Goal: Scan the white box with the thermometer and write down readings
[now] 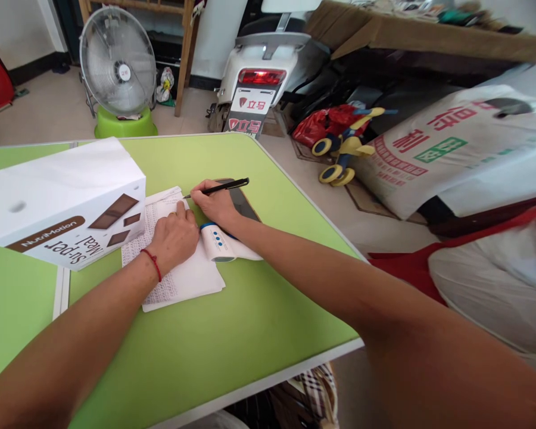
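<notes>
Reads "NutriMotion" and "Su-per Meal" on the white box (71, 199), shows "立马" twice on the back of the scooter (268, 62), and stays too small or unclear on the handwritten paper (190, 280) and printed sack (446, 140).

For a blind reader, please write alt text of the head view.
A person's right hand holds a black pen near the top of a paper with lines of writing; the left hand rests on it. A white box and a white device are beside it on a green table, with a fan and a scooter behind.
</notes>
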Demonstrator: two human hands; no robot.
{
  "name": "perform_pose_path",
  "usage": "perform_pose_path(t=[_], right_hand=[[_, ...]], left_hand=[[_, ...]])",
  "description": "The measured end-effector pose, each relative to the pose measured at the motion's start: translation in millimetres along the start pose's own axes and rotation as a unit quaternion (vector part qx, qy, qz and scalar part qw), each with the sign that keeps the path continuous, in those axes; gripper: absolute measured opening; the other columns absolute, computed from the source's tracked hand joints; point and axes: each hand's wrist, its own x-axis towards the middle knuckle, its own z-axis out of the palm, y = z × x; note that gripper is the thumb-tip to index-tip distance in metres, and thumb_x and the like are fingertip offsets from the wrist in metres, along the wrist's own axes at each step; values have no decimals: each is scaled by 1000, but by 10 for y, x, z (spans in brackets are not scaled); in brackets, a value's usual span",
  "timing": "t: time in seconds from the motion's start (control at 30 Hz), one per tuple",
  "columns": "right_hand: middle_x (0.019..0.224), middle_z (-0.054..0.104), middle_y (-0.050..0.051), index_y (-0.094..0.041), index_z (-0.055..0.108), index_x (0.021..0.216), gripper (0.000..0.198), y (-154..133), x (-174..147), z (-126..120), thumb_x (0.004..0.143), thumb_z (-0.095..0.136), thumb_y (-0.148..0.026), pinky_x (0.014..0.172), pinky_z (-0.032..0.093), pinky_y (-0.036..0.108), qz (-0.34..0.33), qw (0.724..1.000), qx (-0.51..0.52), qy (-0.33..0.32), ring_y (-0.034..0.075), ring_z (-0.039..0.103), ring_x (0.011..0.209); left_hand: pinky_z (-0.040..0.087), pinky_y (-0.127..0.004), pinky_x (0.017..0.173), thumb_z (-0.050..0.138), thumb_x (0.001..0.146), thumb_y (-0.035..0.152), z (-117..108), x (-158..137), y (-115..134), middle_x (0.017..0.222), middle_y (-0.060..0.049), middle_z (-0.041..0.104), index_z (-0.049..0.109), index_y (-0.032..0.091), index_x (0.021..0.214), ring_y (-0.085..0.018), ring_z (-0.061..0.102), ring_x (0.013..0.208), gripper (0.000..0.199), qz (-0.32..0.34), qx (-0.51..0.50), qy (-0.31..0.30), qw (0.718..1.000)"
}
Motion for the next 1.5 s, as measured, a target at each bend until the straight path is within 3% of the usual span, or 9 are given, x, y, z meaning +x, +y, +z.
perform_pose_path(t=[1.5], right_hand=[[56, 53, -5, -22, 51, 59, 8, 21, -21, -19, 66, 50, -18, 64, 44, 28, 0, 1000, 6, 2, 13, 49, 59]], left_hand=[[49, -35, 69, 36, 96, 28, 16, 6, -4, 125, -22, 46, 50, 5, 113, -25, 60, 90, 32, 6, -2, 2, 1000]])
